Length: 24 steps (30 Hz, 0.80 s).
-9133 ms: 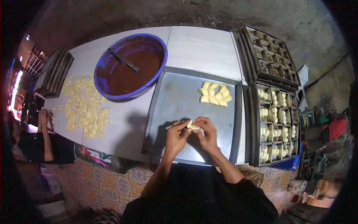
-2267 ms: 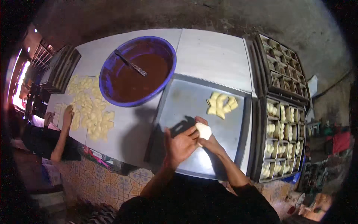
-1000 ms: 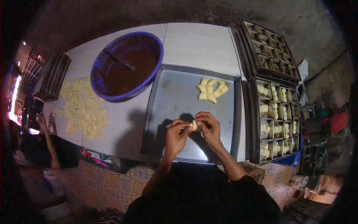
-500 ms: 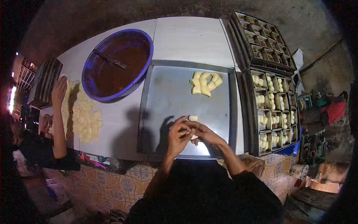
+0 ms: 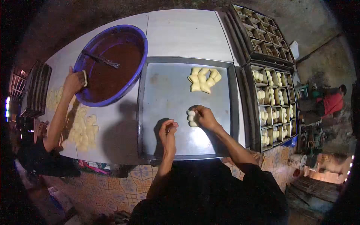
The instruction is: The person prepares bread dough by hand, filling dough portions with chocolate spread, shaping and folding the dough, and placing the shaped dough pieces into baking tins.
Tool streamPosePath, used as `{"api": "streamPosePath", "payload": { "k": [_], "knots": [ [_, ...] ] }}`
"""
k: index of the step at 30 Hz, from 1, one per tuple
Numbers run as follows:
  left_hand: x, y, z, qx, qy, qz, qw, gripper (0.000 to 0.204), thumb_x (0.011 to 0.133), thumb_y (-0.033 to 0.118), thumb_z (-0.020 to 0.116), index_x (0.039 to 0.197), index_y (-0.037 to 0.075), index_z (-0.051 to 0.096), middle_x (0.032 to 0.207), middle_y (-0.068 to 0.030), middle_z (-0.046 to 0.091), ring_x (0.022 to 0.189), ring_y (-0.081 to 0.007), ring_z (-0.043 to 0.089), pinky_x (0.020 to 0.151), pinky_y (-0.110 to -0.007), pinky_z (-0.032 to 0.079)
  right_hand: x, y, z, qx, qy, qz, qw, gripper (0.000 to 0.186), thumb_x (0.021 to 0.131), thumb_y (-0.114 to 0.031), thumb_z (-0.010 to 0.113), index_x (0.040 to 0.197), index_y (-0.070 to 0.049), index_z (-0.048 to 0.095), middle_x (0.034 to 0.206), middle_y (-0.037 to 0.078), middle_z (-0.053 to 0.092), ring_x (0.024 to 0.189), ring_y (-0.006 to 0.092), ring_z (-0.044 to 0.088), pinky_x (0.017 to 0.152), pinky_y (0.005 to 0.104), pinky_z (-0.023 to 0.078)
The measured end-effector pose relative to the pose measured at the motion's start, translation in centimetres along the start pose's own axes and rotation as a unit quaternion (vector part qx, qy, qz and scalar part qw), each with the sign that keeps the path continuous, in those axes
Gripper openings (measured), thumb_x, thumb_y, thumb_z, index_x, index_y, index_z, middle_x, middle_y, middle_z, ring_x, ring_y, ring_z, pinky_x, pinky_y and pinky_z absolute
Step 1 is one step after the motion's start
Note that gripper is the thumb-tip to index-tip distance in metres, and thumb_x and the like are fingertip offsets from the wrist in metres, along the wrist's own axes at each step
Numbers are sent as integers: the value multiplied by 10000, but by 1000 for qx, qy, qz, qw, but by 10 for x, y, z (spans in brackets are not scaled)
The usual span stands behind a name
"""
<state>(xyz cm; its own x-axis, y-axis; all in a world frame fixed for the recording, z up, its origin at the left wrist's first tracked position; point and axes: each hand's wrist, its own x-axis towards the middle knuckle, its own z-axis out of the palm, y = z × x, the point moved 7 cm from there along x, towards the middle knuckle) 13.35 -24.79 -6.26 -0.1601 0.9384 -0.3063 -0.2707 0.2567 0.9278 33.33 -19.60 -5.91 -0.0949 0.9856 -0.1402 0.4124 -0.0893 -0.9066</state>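
Observation:
My right hand (image 5: 205, 117) is closed on one end of a small pale dough piece (image 5: 192, 118), rolled into a row of rounded lobes, over the metal tray (image 5: 161, 93). To its left, my left hand (image 5: 168, 132) is empty, its fingers loosely curled and apart above the tray. Farther back on the same tray lies a small cluster of flat, pale dough strips (image 5: 202, 80).
At right stand divided baking tins (image 5: 258, 107), many compartments holding lobed dough, with more tins (image 5: 258, 32) behind. A blue basin (image 5: 110, 100) of brown filling stands left. A co-worker's hand (image 5: 75, 81) is at its rim, near dough pieces (image 5: 83, 129) and stacked tins (image 5: 36, 89).
My hands were together around the dough; now they are apart, and the right one holds it farther forward. The co-worker's hand has moved from the dough at left to the basin's rim.

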Motion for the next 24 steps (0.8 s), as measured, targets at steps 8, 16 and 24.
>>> {"api": "streamPosePath", "payload": {
  "k": [8, 16, 24],
  "knots": [
    [16, -30, 20, 3, -12, 3, 1000, 255, 868, 155, 582, 1109, 70, 590, 1053, -37, 601, 939, -153, 564, 820, -317, 434, -24, -30, 19, -227, 186, -75, 953, 450, 799, -162, 660, 1187, 23, 525, 1184, 236, 535, 1117, 404, 495, 958, 441, 406],
    [12, -26, -1, 74, -146, 71, 984, 419, 899, 308, 521, 1250, 82, 485, 1068, -116, 609, 1013, -243, 581, 870, -336, 445, -42, 22, -13, 567, 44, 76, 819, 368, 909, -158, 617, 1219, 25, 539, 1097, 126, 636, 915, 187, 651, 741, 291, 547],
    [-1, -42, 60, 262, -227, 241, 906, 269, 923, 223, 509, 1058, -1, 575, 953, -118, 611, 896, -218, 593, 777, -342, 479, -262, 68, -301, 229, 355, 34, 906, 406, 850, -170, 663, 1217, -19, 580, 1197, 105, 609, 1060, 191, 592, 929, 320, 462]
  ]
}}
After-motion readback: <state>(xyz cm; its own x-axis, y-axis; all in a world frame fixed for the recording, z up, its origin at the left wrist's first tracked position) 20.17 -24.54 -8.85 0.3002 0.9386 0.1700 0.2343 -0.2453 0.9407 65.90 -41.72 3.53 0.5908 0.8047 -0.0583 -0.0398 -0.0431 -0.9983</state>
